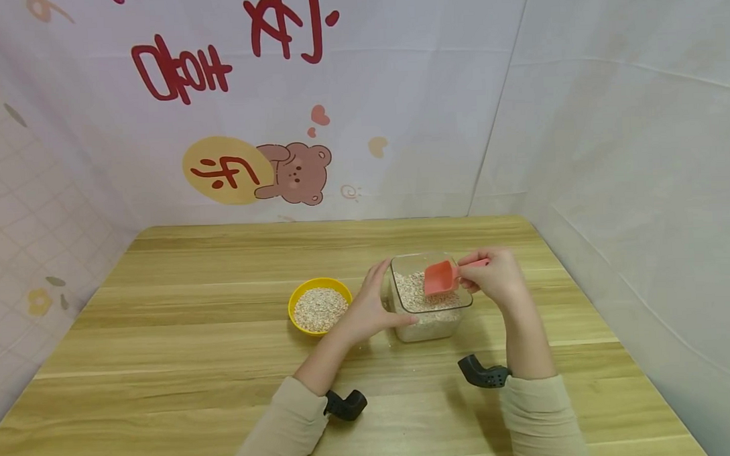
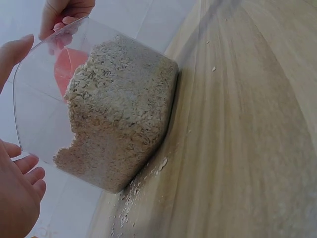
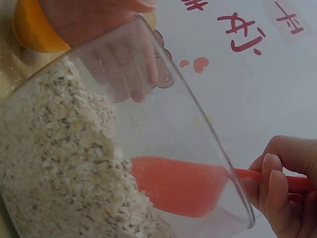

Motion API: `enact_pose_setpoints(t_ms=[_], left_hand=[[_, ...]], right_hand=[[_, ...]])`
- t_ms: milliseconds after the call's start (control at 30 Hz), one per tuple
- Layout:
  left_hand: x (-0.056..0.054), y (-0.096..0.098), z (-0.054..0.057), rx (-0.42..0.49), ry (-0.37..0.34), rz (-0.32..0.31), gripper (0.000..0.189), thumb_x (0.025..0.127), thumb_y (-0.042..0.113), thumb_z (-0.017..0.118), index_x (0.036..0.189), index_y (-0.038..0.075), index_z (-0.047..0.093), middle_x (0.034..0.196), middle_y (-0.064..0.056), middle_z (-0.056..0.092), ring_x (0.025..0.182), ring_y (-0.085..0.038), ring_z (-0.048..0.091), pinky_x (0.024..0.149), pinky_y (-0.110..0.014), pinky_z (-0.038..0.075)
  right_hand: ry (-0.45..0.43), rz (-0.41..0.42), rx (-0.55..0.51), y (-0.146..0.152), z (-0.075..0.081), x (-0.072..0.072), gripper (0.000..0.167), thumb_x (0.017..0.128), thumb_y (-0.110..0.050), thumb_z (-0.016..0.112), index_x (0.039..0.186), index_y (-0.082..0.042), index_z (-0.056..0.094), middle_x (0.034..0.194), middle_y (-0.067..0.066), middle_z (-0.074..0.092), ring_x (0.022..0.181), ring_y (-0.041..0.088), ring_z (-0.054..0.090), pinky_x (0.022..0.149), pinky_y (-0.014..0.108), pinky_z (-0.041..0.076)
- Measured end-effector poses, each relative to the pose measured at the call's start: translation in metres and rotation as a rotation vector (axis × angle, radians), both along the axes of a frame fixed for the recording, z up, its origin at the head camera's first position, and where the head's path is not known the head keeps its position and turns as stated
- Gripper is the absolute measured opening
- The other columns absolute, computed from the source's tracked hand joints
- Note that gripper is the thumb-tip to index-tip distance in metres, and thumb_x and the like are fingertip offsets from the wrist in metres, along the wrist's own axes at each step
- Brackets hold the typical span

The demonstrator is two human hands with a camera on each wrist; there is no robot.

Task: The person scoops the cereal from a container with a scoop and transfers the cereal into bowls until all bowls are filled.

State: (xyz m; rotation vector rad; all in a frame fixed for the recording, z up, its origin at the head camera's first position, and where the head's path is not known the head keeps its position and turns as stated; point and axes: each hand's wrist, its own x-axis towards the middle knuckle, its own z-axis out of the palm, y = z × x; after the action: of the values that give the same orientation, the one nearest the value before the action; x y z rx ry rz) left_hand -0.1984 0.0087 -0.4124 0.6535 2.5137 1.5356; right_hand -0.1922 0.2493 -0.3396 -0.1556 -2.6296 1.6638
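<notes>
A clear square container [image 1: 429, 328] of oat flakes [image 1: 412, 293] stands on the table, right of centre. My left hand [image 1: 368, 312] holds it from the left, thumb at the near rim and fingers along the side wall. With my right hand [image 1: 493, 277] I grip the handle of a coral-pink scoop [image 1: 440, 278] at the right rim. Through the clear wall, the right wrist view shows the scoop's head [image 3: 181, 186] inside the container, its lower edge against the oats. A sloping hollow marks the oats' surface.
Left of the container is a yellow bowl [image 1: 292, 310] of oat flakes, close beside my left wrist. Some loose flakes [image 2: 130, 201] lie on the wooden table [image 1: 195, 368] by the container's base. A printed cloth [image 1: 399, 180] hangs behind the table, and a pale cloth [image 1: 635, 198] hangs at right.
</notes>
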Motion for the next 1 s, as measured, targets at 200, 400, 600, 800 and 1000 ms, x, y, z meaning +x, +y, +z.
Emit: enact_pose_setpoints(t_ms=[200,400,600,800,1000], left_hand=[[-0.002,0.002,-0.001,0.008,-0.014,-0.007,0.118,0.065,0.05,0.085,0.154,0.031,0.009,0.159,0.0,0.007,0.14,-0.031,0.019,0.103,-0.06,0.028],[-0.002,0.002,-0.002,0.015,-0.011,-0.006,0.118,0.066,0.05,0.084,0.154,0.032,0.009,0.159,0.001,0.008,0.14,-0.031,0.019,0.103,-0.061,0.028],[-0.002,0.004,-0.005,0.034,-0.001,0.001,0.116,0.066,0.05,0.084,0.154,0.032,0.011,0.158,0.002,0.011,0.139,-0.032,0.022,0.101,-0.062,0.029],[-0.003,0.006,-0.007,0.053,0.01,0.011,0.115,0.066,0.05,0.084,0.153,0.031,0.012,0.156,0.002,0.017,0.138,-0.03,0.026,0.102,-0.06,0.03],[-0.001,0.007,-0.005,0.058,-0.008,0.014,0.114,0.067,0.05,0.084,0.153,0.031,0.013,0.155,0.003,0.018,0.138,-0.029,0.026,0.102,-0.059,0.03]], right_hand=[[-0.018,-0.006,0.027,-0.004,-0.003,-0.003,0.02,0.085,-0.001,0.064,0.1,0.012,0.064,0.073,0.015,0.066,0.06,0.019,0.064,0.058,0.033,0.056],[-0.02,0.007,0.025,-0.006,-0.006,-0.005,0.018,0.085,-0.002,0.065,0.099,0.011,0.065,0.073,0.016,0.067,0.063,0.024,0.066,0.057,0.031,0.056],[-0.022,0.018,0.026,-0.009,-0.012,-0.008,0.018,0.085,-0.003,0.066,0.098,0.01,0.066,0.07,0.014,0.067,0.063,0.026,0.067,0.056,0.031,0.055],[-0.022,0.03,0.023,-0.015,-0.017,-0.01,0.017,0.084,-0.002,0.067,0.096,0.01,0.066,0.069,0.012,0.067,0.06,0.021,0.066,0.055,0.03,0.055],[-0.027,0.032,0.025,-0.021,-0.02,-0.01,0.015,0.084,-0.002,0.067,0.095,0.008,0.067,0.068,0.012,0.067,0.06,0.019,0.066,0.056,0.03,0.055]])
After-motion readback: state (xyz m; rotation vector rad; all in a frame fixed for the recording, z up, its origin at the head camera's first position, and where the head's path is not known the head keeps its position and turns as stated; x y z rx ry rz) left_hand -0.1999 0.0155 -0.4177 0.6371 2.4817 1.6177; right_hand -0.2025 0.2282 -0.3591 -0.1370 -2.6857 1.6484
